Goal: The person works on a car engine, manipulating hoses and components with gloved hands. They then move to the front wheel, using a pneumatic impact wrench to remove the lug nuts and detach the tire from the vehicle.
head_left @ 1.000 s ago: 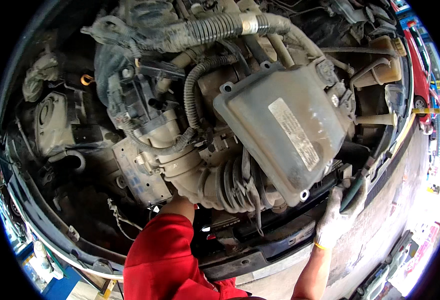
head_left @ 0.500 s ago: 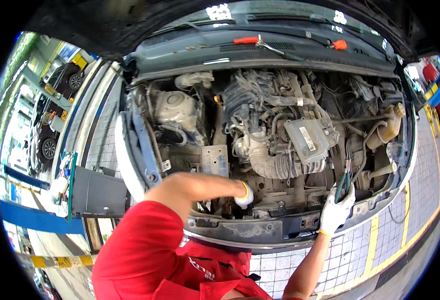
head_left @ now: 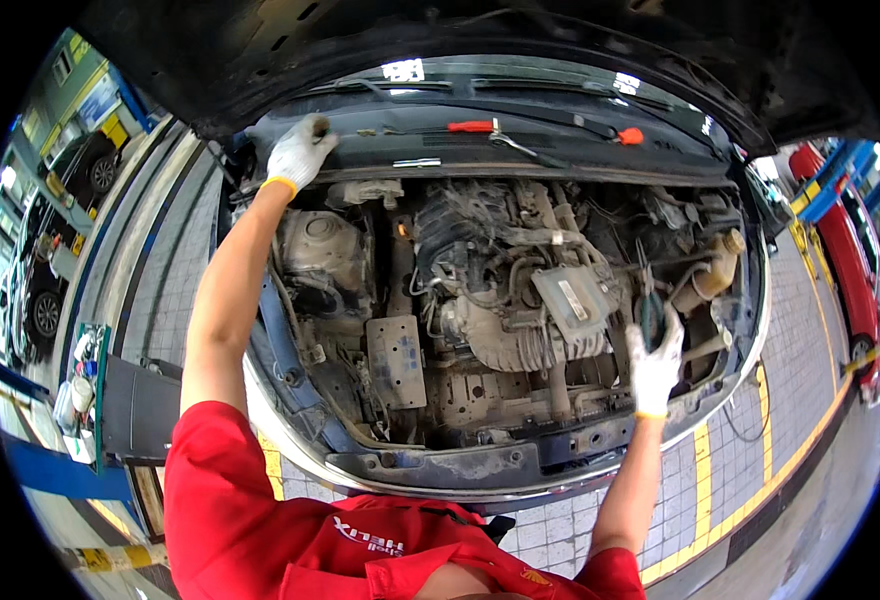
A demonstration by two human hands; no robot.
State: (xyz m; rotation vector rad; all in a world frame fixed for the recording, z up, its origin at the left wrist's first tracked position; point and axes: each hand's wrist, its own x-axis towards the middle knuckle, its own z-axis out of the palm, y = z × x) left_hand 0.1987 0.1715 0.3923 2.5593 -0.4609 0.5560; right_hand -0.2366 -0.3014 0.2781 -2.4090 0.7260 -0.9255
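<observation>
My left hand point(head_left: 300, 158), in a white glove, is raised over the black cowl point(head_left: 360, 158) below the windshield, at the far left of the engine bay. Its fingers are closed around a small dark, roundish piece point(head_left: 321, 127), too blurred to name. In my gloved right hand point(head_left: 656, 372) is a pair of pliers point(head_left: 650, 305) with dark green handles, its long jaws pointing away from me. The pliers are above the right side of the engine bay, beside the grey engine control box point(head_left: 573, 300) and the yellowed plastic reservoir point(head_left: 712, 272).
A red-handled tool point(head_left: 472, 126), a ratchet wrench point(head_left: 522, 148) and a tool with an orange-red end point(head_left: 629, 136) lie on the cowl. The raised hood point(head_left: 560, 50) hangs overhead. A metal tray point(head_left: 396, 362) sits front left. A grey tool cart point(head_left: 145, 408) stands at left.
My left hand has come up from the front of the engine bay to the cowl at far left, now with a small dark piece. My right hand still grips the pliers, slightly farther in.
</observation>
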